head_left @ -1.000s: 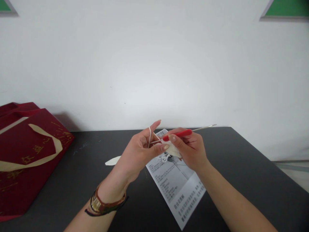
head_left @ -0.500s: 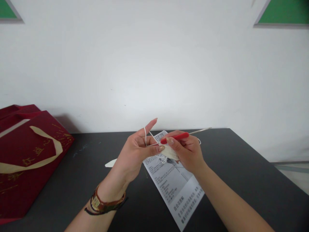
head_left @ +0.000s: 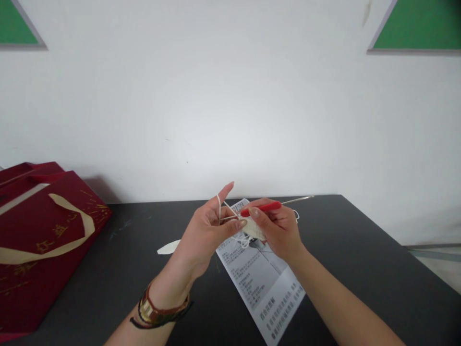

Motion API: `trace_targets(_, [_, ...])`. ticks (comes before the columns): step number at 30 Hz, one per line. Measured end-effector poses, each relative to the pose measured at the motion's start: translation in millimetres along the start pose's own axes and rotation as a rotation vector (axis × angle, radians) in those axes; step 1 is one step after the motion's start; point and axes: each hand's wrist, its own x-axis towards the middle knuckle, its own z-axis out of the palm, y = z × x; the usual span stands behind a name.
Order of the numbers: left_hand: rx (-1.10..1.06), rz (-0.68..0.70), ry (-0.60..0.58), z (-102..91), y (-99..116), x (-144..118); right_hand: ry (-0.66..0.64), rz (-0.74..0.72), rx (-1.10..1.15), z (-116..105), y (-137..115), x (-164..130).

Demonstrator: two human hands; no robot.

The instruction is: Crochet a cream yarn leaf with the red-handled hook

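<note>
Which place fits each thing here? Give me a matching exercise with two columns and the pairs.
Things:
1. crochet hook
2. printed sheet
3. red gift bag
4. white yarn

Places:
A. at the table's left edge
B. looped over the left hand's raised forefinger
C. flat on the black table, under the hands
D. in the right hand

Pairs: 1-D, 2-C, 3-A, 4-B

Before you a plain white wall (head_left: 230,96), green-framed boards (head_left: 421,24) in its upper corners, dark worktop (head_left: 360,250) below, evenly lit
</note>
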Motion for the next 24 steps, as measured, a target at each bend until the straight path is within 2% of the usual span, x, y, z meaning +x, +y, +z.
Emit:
trace_targets(3, [-0.002,0.029,0.03,1.0,1,-2,0.006,0.024,0.037,0,3,0])
trace_targets(6, [-0.001,0.034,0.009,1.8,1,-4,0.02,0.051,0.103,1,5,-1])
trace_targets(11, [0.051,0.083,0.086,4.8,4,-8,0.08,0.069,0.32,7,1,-2])
trace_targets(17, [0.165,0.143,0.141,11.3,9,-16,0.141,0.287,0.61,16,-10,-3])
trace_targets(19, [0.197,0.176,0.177,14.1,10,-19,0.13,0.306,0.643,17,-11,-3])
trace_targets(24, [0.234,0.205,0.222,15.8,11,-21,0.104,0.224,0.54,19,-12,-7])
